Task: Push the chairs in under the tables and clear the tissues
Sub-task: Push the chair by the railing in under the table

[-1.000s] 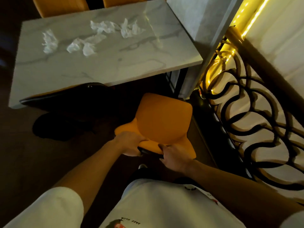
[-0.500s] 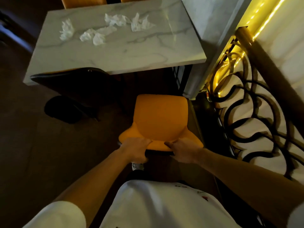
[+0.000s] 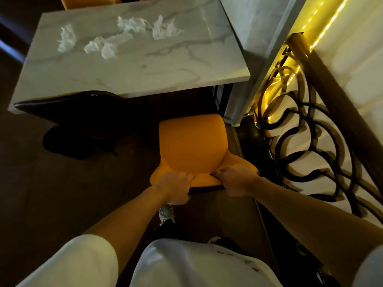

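Observation:
An orange chair [image 3: 191, 145] stands in front of me, just short of the marble table's [image 3: 134, 79] near edge at its right end. My left hand [image 3: 176, 188] grips the top of its backrest on the left, and my right hand [image 3: 235, 179] grips it on the right. Several crumpled white tissues [image 3: 107, 45] lie scattered on the far half of the tabletop. A second chair with a dark back [image 3: 68, 107] sits tucked under the table's near left side.
Two more orange chairs [image 3: 91, 1] show at the table's far side. A marble pillar [image 3: 255, 38] and a black scrolled railing [image 3: 310, 146] with yellow strip lights close in on the right. Dark floor lies to the left.
The orange chair has turned from skewed to square with the table and moved toward its edge. Both hands have closed firmly on the backrest.

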`<state>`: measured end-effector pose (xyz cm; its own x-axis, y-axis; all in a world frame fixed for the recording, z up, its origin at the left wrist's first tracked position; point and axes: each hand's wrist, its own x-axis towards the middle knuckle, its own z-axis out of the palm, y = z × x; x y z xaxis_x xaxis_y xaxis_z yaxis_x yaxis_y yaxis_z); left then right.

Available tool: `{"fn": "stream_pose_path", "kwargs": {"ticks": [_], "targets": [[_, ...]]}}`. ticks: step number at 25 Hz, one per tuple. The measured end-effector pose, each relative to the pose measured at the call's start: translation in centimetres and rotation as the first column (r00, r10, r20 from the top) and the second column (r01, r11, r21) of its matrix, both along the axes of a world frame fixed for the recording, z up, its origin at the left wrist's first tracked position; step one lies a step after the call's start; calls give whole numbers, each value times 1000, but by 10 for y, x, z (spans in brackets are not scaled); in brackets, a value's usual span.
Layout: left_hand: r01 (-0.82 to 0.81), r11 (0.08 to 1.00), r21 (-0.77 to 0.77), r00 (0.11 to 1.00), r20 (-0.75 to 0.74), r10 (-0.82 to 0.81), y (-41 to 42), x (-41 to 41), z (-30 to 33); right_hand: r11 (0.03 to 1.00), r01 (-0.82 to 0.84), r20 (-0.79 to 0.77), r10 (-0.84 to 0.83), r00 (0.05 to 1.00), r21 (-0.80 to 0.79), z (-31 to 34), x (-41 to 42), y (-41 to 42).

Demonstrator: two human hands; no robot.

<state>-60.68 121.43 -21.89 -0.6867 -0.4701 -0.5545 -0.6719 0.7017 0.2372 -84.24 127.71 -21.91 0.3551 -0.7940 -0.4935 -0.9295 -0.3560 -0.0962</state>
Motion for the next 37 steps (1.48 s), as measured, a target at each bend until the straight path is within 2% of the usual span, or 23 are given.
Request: {"fn": "stream_pose_path", "kwargs": {"ticks": [8,23,32,37], "targets": [[-43,999,-25,999,-26,42,-48,-6,0,998,-38,-5,38,999,-56,-8,-9,-53],[-118,991,-63,992,-58,115,-148,-26,-4,979,-15,121,41,992,-202,-14,-33,-154],[-97,988,-124,991,-104,84,-193,-31,-12,981,-34,181,69,981,-190,-16,-44,-197],[-116,988,-106,988,-110,105,-219,-33,-20,978,-35,179,73,981,-207,-15,-47,-222]]}}
